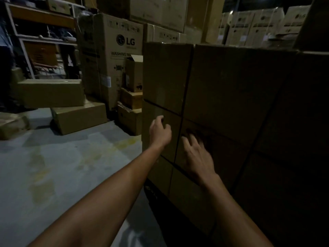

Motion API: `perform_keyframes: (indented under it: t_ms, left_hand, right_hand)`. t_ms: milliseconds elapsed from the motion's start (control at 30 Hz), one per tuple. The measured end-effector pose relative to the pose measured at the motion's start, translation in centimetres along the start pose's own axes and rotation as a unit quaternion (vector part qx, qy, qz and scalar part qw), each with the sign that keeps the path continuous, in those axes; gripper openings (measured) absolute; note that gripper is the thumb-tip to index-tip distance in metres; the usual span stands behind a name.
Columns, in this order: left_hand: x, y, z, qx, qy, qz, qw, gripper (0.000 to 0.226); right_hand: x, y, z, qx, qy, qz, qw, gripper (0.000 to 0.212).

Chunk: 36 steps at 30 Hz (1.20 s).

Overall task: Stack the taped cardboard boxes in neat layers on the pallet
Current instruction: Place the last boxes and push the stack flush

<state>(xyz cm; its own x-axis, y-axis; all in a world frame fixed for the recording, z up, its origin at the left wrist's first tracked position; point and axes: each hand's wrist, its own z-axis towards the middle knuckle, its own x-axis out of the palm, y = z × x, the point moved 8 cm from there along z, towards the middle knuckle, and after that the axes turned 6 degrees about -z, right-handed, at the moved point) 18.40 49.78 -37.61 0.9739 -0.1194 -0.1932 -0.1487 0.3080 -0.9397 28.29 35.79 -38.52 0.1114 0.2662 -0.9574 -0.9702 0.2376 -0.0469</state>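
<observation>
A tall stack of plain brown cardboard boxes (222, 90) fills the right half of the view, several layers high. Its base is dark and I cannot make out the pallet. My left hand (159, 131) reaches to the stack's left column, fingers loosely curled against a middle-layer box (160, 129) near its left edge, holding nothing. My right hand (196, 155) lies flat with spread fingers on the front of the neighbouring box (222, 143) in the same layer. Both forearms stretch out from the bottom of the view.
Loose cardboard boxes (51, 92) lie on the grey floor (71, 166) at the left, one resting on another (80, 118). A tall LG washing machine carton (117, 59) stands behind, small boxes (130, 111) at its foot. Metal shelving (41, 38) at far left.
</observation>
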Motion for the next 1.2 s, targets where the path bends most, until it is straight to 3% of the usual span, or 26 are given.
perform_keyframes:
  t_ms: [167,433,567,633,833,1033,1200]
  left_hand:
    - [-2.3,-5.1,3.5,-0.034,-0.027,-0.017,0.999,0.038]
    - [-7.7,-19.6,8.7,-0.022,-0.002,0.052,0.998,0.035]
    - [-8.5,-27.8,11.4,-0.036,0.036,0.093,0.994,0.036]
    - [-9.1,-31.9,13.3,-0.058,0.057,0.115,0.990,0.034]
    - [-10.2,-38.1,15.1,-0.100,0.132,0.190,0.968,0.031]
    - [-8.8,-39.5,15.3,-0.094,0.239,0.251,0.933,0.032]
    - [-5.7,-38.2,15.9,-0.034,0.334,0.283,0.898,0.040]
  right_hand:
    - [-7.0,1.9,4.0,-0.048,-0.001,-0.075,0.996,0.094]
    - [-24.6,3.9,12.2,-0.057,-0.048,-0.052,0.996,0.079]
    - [-31.0,2.0,15.0,-0.036,-0.016,-0.053,0.998,0.077]
    - [-33.7,0.5,16.8,-0.027,0.038,-0.033,0.998,0.080]
    - [-36.7,-3.7,18.1,0.028,0.145,0.019,0.989,0.075]
    - [-34.5,-6.1,16.5,0.061,0.266,0.042,0.961,0.084]
    - [-32.5,-6.3,15.3,0.088,0.271,0.042,0.958,0.088]
